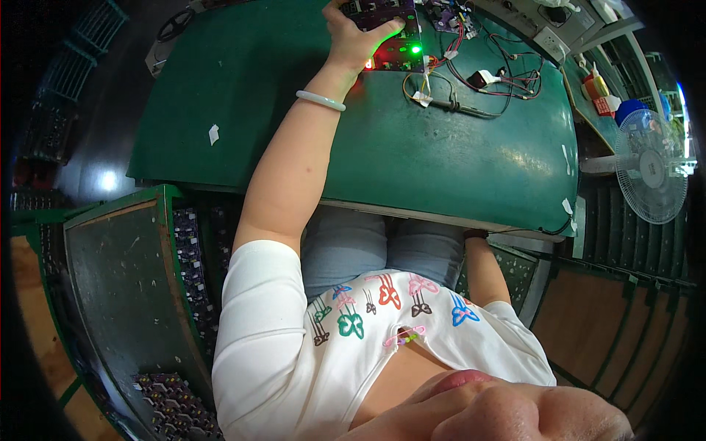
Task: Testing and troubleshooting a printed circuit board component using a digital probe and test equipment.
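At the far edge of the green-topped table (243,88), my left hand (357,37) grips a dark purple circuit board (401,55). Its thumb lies across the board's face, while the other fingers are partly cut off by the top of the picture. A green light and a red light glow on the board beside the thumb. Coloured wires (434,62) run to the board's right side. My right hand (476,234) is down at the table's near edge, right of my lap; its fingers are hidden beneath the edge.
Tangled cables (507,81) and another circuit board (450,16) lie on the right of the table. A power socket box (550,42) stands behind them. A white fan (651,167) is at the far right. Racks hold circuit boards (193,264) at my left.
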### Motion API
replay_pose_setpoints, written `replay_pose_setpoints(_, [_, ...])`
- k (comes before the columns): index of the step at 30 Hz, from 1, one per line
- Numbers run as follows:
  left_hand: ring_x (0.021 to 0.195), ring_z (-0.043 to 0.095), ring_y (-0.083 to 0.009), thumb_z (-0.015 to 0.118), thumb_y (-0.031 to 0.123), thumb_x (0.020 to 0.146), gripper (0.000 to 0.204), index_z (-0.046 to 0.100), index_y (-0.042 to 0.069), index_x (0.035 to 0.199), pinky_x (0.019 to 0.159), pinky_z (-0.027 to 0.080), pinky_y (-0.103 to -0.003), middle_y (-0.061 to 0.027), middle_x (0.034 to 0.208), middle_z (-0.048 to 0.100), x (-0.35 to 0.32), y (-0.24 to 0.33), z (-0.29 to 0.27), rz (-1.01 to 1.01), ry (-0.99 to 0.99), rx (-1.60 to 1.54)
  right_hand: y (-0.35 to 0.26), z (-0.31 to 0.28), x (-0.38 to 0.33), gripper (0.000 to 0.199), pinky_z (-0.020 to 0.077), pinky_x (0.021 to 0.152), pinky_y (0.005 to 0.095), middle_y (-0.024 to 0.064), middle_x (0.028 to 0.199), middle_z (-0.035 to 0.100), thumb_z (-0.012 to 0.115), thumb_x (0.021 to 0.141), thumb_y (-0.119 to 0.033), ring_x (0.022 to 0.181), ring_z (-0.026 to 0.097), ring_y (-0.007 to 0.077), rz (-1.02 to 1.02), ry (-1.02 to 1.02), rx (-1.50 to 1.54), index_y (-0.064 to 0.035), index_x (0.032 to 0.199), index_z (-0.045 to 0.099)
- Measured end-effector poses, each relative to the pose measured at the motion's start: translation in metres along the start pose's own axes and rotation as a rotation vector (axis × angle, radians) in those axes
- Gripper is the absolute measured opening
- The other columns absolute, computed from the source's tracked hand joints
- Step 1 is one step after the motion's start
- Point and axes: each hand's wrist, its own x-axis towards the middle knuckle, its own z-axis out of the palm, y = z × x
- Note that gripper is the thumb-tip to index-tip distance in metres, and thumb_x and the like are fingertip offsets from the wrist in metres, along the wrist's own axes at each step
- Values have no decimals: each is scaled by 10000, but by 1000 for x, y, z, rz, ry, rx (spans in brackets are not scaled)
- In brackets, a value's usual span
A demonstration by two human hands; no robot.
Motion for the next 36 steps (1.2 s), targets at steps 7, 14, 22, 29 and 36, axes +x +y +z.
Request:
replay_pose_setpoints(7, [1276, 424, -278, 877, 245, 725, 1027, 169, -34, 1414, 1127, 365, -426, -165, 1362, 349, -3, 13, -2, -16, -42, -77, 1, 3, -3, 419, 355, 1099, 522, 267, 1397, 513, 549, 940, -179, 1306, 450, 452, 20, 3, -2, -12, 1325, 557])
replay_pose_setpoints(14, [1270, 432, -277, 877, 316, 743, 1051, 150, -35, 1416, 1115, 377, -427, -174, 1353, 357, 0, 19, -4, -5, -23, -18, 2, 7, 1, 422, 349, 1105, 522, 267, 1406, 506, 548, 941, -178, 1315, 443, 449, 47, -5, -13, -12, 1330, 554])
replay_pose_setpoints(22, [1254, 434, -276, 867, 410, 745, 1063, 157, -33, 1400, 1113, 370, -430, -169, 1351, 317, 2, 9, -2, 30, -42, -9, 10, 3, -2, 427, 342, 1112, 522, 266, 1416, 498, 548, 942, -177, 1325, 434, 445, 79, -8, -29, -12, 1336, 551])
replay_pose_setpoints(29, [1219, 457, -262, 868, 371, 758, 1000, 186, -39, 1365, 1086, 400, -411, -165, 1311, 347, 4, 4, 1, 46, -13, -7, 13, 2, -21, 430, 336, 1118, 522, 266, 1425, 491, 548, 943, -176, 1334, 427, 442, 100, 9, -40, -11, 1341, 548])
replay_pose_setpoints(36, [1173, 495, -254, 873, 311, 762, 924, 230, -48, 1319, 1027, 443, -401, -173, 1272, 401, 4, 3, 0, 46, -11, -92, 13, 5, -35, 434, 330, 1124, 522, 265, 1433, 484, 547, 944, -175, 1343, 419, 438, 103, 45, -49, -11, 1346, 545])
